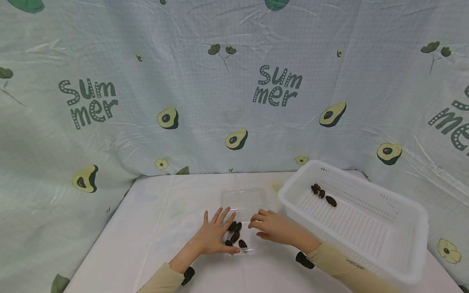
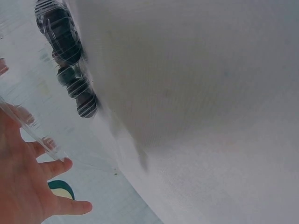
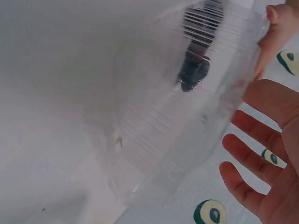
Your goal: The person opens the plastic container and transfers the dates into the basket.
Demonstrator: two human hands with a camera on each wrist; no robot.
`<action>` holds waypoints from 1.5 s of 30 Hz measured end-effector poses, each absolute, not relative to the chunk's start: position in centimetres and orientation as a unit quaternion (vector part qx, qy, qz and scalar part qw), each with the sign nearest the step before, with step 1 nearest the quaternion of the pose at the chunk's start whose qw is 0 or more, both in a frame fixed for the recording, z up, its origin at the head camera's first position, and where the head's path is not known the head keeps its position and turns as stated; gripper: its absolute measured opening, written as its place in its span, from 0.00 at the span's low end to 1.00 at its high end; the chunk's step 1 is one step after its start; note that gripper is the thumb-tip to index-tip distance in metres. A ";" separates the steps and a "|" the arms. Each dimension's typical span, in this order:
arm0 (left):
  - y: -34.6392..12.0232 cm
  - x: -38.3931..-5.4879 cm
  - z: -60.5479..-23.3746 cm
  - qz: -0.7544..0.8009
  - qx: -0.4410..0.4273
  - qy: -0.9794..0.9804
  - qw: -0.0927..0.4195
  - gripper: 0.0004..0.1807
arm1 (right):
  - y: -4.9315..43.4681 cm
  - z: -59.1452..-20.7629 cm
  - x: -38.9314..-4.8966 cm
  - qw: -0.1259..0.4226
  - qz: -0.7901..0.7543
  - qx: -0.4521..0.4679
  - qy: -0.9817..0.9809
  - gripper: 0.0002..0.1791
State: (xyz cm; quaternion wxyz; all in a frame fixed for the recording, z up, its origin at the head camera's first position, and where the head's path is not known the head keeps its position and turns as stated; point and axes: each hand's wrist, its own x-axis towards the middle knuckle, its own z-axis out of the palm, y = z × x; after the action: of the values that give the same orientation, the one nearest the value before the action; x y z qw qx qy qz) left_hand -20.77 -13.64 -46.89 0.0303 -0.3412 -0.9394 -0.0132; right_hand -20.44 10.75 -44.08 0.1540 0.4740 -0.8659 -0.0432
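A clear plastic clamshell box [image 1: 253,245] lies unfolded on the table, its lid [image 1: 243,198] laid back toward the far side. Several dark, oval date-like fruits [image 1: 235,237] are gathered in the left part of its base. My left hand [image 1: 211,236] spreads straight fingers over the box's left edge, and its thumb reaches along the near rim. Over the right side of the box, my right hand [image 1: 274,228] has loosely bent fingers with nothing between them. Through the clear wall, the right wrist view shows some fruits [image 3: 195,67] close to the left hand.
A white perforated plastic basket [image 1: 366,260] stands to the right, with several similar dark fruits [image 1: 331,201] in its far left part. The right forearm passes along the basket's near side. A white cloth covers the table [image 1: 176,203], and a printed curtain [image 1: 198,89] hangs behind.
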 end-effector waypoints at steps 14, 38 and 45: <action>-13.8 -20.7 -46.7 -0.030 -0.344 -0.938 0.024 0.58 | 8.1 -46.9 -22.1 0.144 -0.118 0.475 -0.860 0.22; -13.8 -20.6 -46.7 -0.033 -0.335 -0.941 0.022 0.59 | 7.2 -48.7 -22.6 0.145 -0.126 0.470 -0.862 0.09; -13.8 -20.7 -46.7 -0.032 -0.333 -0.942 0.019 0.59 | 7.1 -48.5 -22.6 0.130 -0.124 0.467 -0.866 0.06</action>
State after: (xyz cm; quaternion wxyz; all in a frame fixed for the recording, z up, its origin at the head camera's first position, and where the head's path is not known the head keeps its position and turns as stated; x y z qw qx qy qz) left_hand -20.72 -13.78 -46.75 0.0192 -0.3333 -0.9421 -0.0319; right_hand -22.58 7.06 -48.48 0.1303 0.4670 -0.8657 -0.1242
